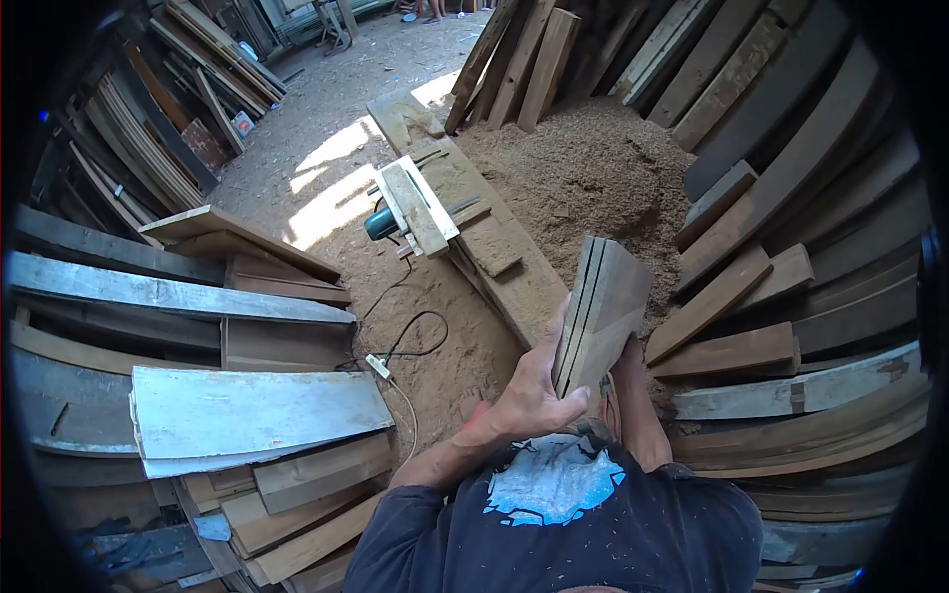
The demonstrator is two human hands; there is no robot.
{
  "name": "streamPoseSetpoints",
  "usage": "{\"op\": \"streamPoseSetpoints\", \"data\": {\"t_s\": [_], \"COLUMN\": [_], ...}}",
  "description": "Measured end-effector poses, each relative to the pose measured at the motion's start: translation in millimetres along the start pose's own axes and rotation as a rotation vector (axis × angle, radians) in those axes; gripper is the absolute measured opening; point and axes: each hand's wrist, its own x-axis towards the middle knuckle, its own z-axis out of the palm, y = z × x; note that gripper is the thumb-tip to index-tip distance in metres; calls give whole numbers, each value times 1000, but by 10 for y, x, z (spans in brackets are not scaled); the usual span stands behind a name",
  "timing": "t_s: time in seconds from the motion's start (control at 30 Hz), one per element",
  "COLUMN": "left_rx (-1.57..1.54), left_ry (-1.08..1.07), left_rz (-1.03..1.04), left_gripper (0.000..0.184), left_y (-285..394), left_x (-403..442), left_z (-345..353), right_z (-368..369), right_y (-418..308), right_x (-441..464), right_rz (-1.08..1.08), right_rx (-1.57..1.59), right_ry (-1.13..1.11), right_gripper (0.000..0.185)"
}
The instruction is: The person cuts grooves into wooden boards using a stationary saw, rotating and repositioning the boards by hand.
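My left grip (539, 393) is clamped on this wood (615, 311), can't tell about my right grip (629, 358) behind it, so steady's best.

We stand at the near end of a bench (532, 287), wood pieces (608, 311) before us, a power tool (415, 212) at its left edge, sawdust (588, 163) right, boards (710, 304) flanking us.

Left-hand passage: bare brown sawdusty ground (465, 348) between side stacks and bench, crossed by a looped thin black cable (405, 353)
Plank bench top: long dusty wooden plank (534, 294), room towards its near end; a green-bodied power tool (380, 225) obstructs the left edge
Right side: heaped tan shavings (593, 158) and jutting brown boards (707, 306) narrow the way
Before the chest: thick dark-slotted brown wooden block (611, 306) in the way
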Motion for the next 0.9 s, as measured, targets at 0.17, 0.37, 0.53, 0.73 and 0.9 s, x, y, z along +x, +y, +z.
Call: {"op": "streamPoseSetpoints", "data": {"t_s": [0.17, 0.37, 0.53, 0.73, 0.9], "left_rx": [45, -158, -309, -132, -69], "left_ry": [0, 134, 271, 224, 240], "left_rz": [-35, -153, -220, -319, -326], "left_gripper": [105, 99, 94, 97, 94], "left_y": [-45, -175, -430, -615, -1561], "left_x": [37, 267, 570, 860, 1534], "left_z": [115, 225, 432, 1135, 1759], "right_z": [-156, -371, -502, -852, -699], "right_y": [-4, -21, 6, -19, -931], "right_x": [-88, -14, 60, 160, -413], "right_rz": [9, -111, -111, -81, 162], "right_rx": [74, 110, 146, 207, -232], "right_ry": [-210, 162, 406, 542, 424], "right_gripper": [57, 52, 48, 40, 39]}}
